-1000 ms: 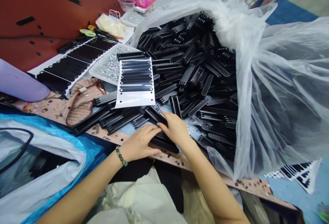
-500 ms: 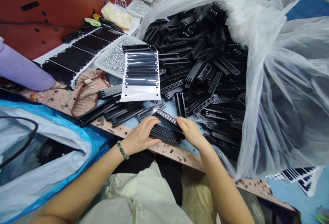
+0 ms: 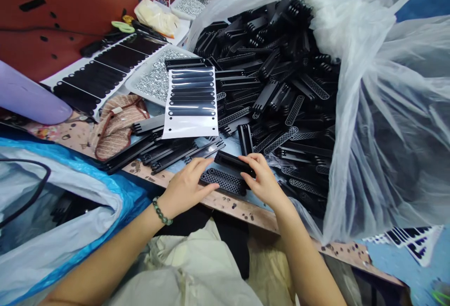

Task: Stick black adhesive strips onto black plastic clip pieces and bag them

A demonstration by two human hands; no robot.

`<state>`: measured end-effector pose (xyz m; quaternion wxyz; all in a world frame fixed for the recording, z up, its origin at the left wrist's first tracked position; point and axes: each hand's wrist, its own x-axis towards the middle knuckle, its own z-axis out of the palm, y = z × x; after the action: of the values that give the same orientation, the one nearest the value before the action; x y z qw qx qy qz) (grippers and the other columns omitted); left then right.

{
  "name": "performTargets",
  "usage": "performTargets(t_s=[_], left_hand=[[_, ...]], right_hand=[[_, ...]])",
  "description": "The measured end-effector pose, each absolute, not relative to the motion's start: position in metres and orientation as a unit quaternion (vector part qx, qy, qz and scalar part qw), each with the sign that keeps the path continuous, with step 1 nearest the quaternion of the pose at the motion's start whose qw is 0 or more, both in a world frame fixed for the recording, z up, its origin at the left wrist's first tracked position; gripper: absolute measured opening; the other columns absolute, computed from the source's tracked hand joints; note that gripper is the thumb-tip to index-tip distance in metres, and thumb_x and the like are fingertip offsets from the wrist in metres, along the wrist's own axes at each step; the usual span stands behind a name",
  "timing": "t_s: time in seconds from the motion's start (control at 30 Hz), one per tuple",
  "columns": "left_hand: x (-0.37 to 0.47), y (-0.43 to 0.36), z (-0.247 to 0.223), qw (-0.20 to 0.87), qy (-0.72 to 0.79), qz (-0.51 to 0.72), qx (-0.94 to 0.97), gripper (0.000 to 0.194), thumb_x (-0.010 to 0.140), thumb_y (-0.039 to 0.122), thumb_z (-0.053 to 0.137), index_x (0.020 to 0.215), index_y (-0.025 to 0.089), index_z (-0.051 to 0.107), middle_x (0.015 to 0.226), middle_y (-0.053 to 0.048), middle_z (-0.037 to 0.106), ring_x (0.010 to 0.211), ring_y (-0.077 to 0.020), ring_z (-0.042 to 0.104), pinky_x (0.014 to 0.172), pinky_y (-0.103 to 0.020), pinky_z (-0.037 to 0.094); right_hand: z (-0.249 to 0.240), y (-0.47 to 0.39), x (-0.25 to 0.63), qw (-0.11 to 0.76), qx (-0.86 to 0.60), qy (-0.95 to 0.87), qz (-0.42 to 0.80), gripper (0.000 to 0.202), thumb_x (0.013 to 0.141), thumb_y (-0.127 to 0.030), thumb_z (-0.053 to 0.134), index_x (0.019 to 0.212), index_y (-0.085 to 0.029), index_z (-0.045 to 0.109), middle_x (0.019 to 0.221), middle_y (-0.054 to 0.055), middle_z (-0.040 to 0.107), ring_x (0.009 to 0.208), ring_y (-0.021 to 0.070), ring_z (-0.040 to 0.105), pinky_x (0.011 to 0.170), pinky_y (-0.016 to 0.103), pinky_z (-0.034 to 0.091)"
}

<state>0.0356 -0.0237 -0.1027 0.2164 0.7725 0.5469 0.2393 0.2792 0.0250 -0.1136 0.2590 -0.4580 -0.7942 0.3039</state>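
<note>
My right hand (image 3: 260,178) grips one end of a long black plastic piece (image 3: 230,160) between thumb and fingers, its plain dark side up. Just below it two black pieces with latticed faces (image 3: 225,182) lie side by side near the table edge. My left hand (image 3: 188,183), a bead bracelet on its wrist, is at their left end with thumb and fingers apart; it holds nothing. Its fingertips are close to the free end of the piece in my right hand. A white sheet of dark glossy strips (image 3: 191,125) lies just beyond.
A large heap of black pieces (image 3: 267,95) spills from a clear plastic bag (image 3: 358,109) on the right. Behind the sheet stands a tray of small shiny metal parts (image 3: 151,78). A brown striped cloth (image 3: 114,128), a purple cylinder (image 3: 31,93) and a blue-edged bag (image 3: 130,198) are leftward.
The piece in my right hand has turned over, from its latticed face to its plain dark side. My left hand has drawn slightly left and its fingers are clear of that piece.
</note>
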Motion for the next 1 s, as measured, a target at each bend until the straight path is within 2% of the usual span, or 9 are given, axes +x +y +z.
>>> performTargets(t_s=[0.1, 0.2, 0.3, 0.37, 0.43, 0.57, 0.7, 0.83, 1.0], left_hand=[[0.039, -0.025, -0.106, 0.200, 0.551, 0.245, 0.772, 0.066, 0.085, 0.044, 0.059, 0.140, 0.023, 0.031, 0.135, -0.013, 0.043, 0.126, -0.0271, 0.046, 0.103, -0.045, 0.045], [0.042, -0.025, -0.108, 0.199, 0.555, 0.243, 0.770, 0.066, 0.086, 0.046, 0.057, 0.141, 0.020, 0.030, 0.139, -0.014, 0.040, 0.128, -0.0264, 0.044, 0.104, -0.043, 0.045], [0.042, -0.024, -0.104, 0.184, 0.542, 0.226, 0.788, 0.049, 0.091, 0.043, 0.051, 0.132, 0.019, 0.042, 0.133, -0.012, 0.049, 0.124, -0.0253, 0.048, 0.103, -0.042, 0.045], [0.040, -0.023, -0.098, 0.150, 0.545, 0.229, 0.793, 0.035, 0.095, 0.035, 0.044, 0.125, 0.019, 0.050, 0.126, -0.010, 0.056, 0.116, -0.0235, 0.054, 0.100, -0.041, 0.047], [0.036, -0.021, -0.092, 0.093, 0.558, 0.228, 0.792, 0.029, 0.095, 0.024, 0.039, 0.120, 0.019, 0.054, 0.119, -0.009, 0.060, 0.108, -0.0230, 0.056, 0.096, -0.041, 0.047], [0.022, -0.015, -0.091, 0.001, 0.581, 0.164, 0.797, 0.030, 0.090, 0.017, 0.045, 0.118, 0.019, 0.058, 0.116, -0.009, 0.062, 0.102, -0.0285, 0.054, 0.084, -0.047, 0.049], [0.017, -0.008, -0.099, -0.016, 0.601, 0.146, 0.786, 0.023, 0.087, 0.018, 0.049, 0.105, 0.017, 0.063, 0.112, -0.011, 0.062, 0.096, -0.0296, 0.055, 0.077, -0.047, 0.049], [0.019, -0.002, -0.098, 0.016, 0.610, 0.198, 0.767, 0.018, 0.090, 0.021, 0.046, 0.094, 0.017, 0.062, 0.110, -0.011, 0.062, 0.100, -0.0276, 0.055, 0.085, -0.045, 0.048], [0.019, 0.003, -0.085, 0.140, 0.623, 0.257, 0.725, 0.023, 0.095, 0.028, 0.037, 0.100, 0.016, 0.056, 0.110, -0.010, 0.062, 0.102, -0.0237, 0.056, 0.091, -0.040, 0.046]], right_hand=[[-0.115, 0.021, 0.276, 0.257, -0.418, -0.824, 0.282, 0.042, 0.090, -0.013, 0.037, 0.126, -0.027, 0.054, 0.121, 0.009, 0.048, 0.113, 0.0202, 0.050, 0.101, 0.042, 0.043], [-0.113, 0.018, 0.274, 0.226, -0.378, -0.849, 0.293, 0.038, 0.094, -0.016, 0.037, 0.126, -0.027, 0.054, 0.122, 0.008, 0.053, 0.115, 0.0193, 0.050, 0.101, 0.041, 0.043], [-0.110, 0.029, 0.270, 0.264, -0.459, -0.818, 0.226, 0.031, 0.093, -0.029, 0.047, 0.122, -0.024, 0.056, 0.117, 0.009, 0.058, 0.111, 0.0229, 0.052, 0.098, 0.044, 0.045], [-0.110, 0.044, 0.266, 0.273, -0.540, -0.782, 0.148, 0.042, 0.086, -0.035, 0.057, 0.125, -0.021, 0.054, 0.119, 0.013, 0.056, 0.110, 0.0288, 0.053, 0.092, 0.049, 0.048], [-0.112, 0.059, 0.264, 0.256, -0.581, -0.763, 0.119, 0.052, 0.082, -0.033, 0.060, 0.131, -0.019, 0.050, 0.123, 0.015, 0.053, 0.109, 0.0316, 0.054, 0.086, 0.050, 0.050], [-0.114, 0.070, 0.274, 0.315, -0.565, -0.735, 0.203, 0.045, 0.083, -0.024, 0.054, 0.127, -0.019, 0.053, 0.124, 0.011, 0.057, 0.110, 0.0254, 0.057, 0.091, 0.044, 0.049], [-0.110, 0.062, 0.289, 0.351, -0.537, -0.697, 0.320, 0.034, 0.082, -0.026, 0.056, 0.114, -0.021, 0.063, 0.117, 0.007, 0.064, 0.111, 0.0223, 0.058, 0.100, 0.043, 0.043], [-0.112, 0.056, 0.297, 0.338, -0.517, -0.675, 0.402, 0.030, 0.082, -0.030, 0.055, 0.109, -0.023, 0.066, 0.118, 0.006, 0.065, 0.113, 0.0229, 0.057, 0.102, 0.045, 0.040], [-0.121, 0.055, 0.307, 0.363, -0.513, -0.622, 0.467, 0.031, 0.083, -0.034, 0.054, 0.110, -0.024, 0.066, 0.115, 0.004, 0.067, 0.108, 0.0234, 0.060, 0.100, 0.044, 0.041]])
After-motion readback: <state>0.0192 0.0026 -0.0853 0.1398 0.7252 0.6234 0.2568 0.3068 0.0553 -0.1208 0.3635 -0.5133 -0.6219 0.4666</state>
